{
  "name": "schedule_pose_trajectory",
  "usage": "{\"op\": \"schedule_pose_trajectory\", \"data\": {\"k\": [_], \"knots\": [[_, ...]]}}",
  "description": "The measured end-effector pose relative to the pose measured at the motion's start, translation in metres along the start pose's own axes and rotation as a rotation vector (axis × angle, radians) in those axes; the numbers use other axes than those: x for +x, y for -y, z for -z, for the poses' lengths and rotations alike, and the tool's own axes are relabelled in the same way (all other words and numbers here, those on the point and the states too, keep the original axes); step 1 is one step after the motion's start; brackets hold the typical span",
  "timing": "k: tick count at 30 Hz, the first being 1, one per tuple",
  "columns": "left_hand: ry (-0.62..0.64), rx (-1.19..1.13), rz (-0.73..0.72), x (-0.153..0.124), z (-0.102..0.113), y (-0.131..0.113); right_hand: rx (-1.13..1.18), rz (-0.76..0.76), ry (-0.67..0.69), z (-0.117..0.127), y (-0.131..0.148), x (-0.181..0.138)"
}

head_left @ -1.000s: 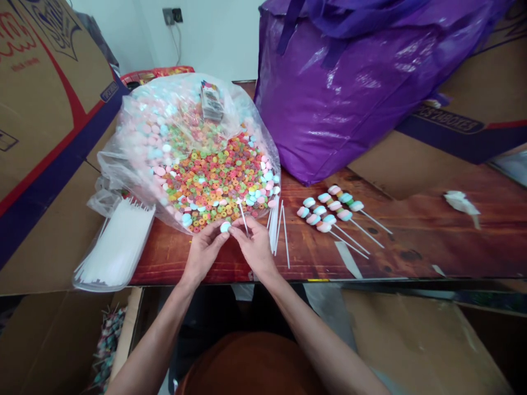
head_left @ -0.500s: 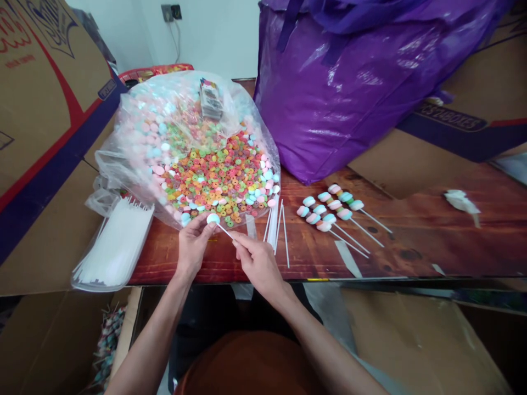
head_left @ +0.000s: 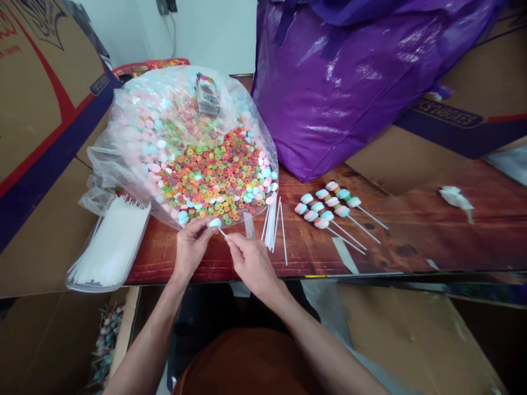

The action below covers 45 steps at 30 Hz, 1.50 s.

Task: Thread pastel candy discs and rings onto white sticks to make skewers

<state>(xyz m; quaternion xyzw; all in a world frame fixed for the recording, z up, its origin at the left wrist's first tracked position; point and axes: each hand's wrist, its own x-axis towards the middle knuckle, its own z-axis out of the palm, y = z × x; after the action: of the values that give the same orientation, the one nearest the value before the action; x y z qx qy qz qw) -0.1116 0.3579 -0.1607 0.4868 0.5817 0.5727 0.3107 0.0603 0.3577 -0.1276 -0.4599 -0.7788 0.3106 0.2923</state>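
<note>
My left hand (head_left: 193, 245) pinches a pale blue and white marshmallow (head_left: 214, 223) at the table's front. A thin white stick (head_left: 223, 233) runs from the marshmallow to my right hand (head_left: 252, 263), whose fingers are closed on it. How deep the stick sits in the marshmallow is hidden. Just beyond both hands, a clear plastic bag (head_left: 102, 156) lies spread, holding ring-shaped gummies (head_left: 218, 181) and pink and blue marshmallows. Several loose white sticks (head_left: 270, 225) lie right of my right hand. Farther right rest several candy skewers (head_left: 323, 215) of marshmallows and gummy rings.
A pack of white sticks (head_left: 111, 247) lies at the table's left. Behind stand a big purple bag (head_left: 329, 93) and cardboard boxes (head_left: 37, 109). A small pack (head_left: 207, 94) sits on the plastic bag. A crumpled white scrap (head_left: 456, 197) lies far right on the wooden table (head_left: 395, 247).
My right hand has moved slightly closer to my left, and less of the stick shows between them. The whole view has shifted a little.
</note>
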Motion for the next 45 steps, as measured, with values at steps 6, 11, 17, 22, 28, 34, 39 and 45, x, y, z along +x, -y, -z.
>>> {"op": "schedule_pose_trajectory", "data": {"k": [6,11,17,22,28,34,39,45], "knots": [[0.032,0.141,-0.049,-0.010,-0.013,-0.006,-0.069,-0.057,-0.072,-0.013,0.002,0.009],[0.153,0.089,-0.022,-0.008,-0.023,-0.013,-0.045,-0.141,-0.136,-0.005,-0.013,0.023],[0.220,0.463,-0.204,0.028,-0.027,-0.006,-0.076,-0.175,-0.175,0.014,-0.032,0.014],[0.277,0.669,-0.217,0.039,-0.029,-0.002,-0.053,-0.202,-0.159,0.012,-0.037,0.002],[0.294,0.669,-0.298,0.031,-0.029,-0.007,-0.041,-0.209,-0.144,0.010,-0.037,0.001],[0.465,0.715,-0.269,0.034,-0.031,-0.011,0.012,-0.181,-0.143,0.010,-0.038,-0.004],[0.191,0.048,0.101,0.035,-0.030,-0.012,0.100,-0.190,-0.137,0.014,-0.034,-0.008],[0.105,-0.549,0.477,0.026,-0.031,-0.019,0.097,-0.131,-0.115,0.011,-0.026,-0.005]]}}
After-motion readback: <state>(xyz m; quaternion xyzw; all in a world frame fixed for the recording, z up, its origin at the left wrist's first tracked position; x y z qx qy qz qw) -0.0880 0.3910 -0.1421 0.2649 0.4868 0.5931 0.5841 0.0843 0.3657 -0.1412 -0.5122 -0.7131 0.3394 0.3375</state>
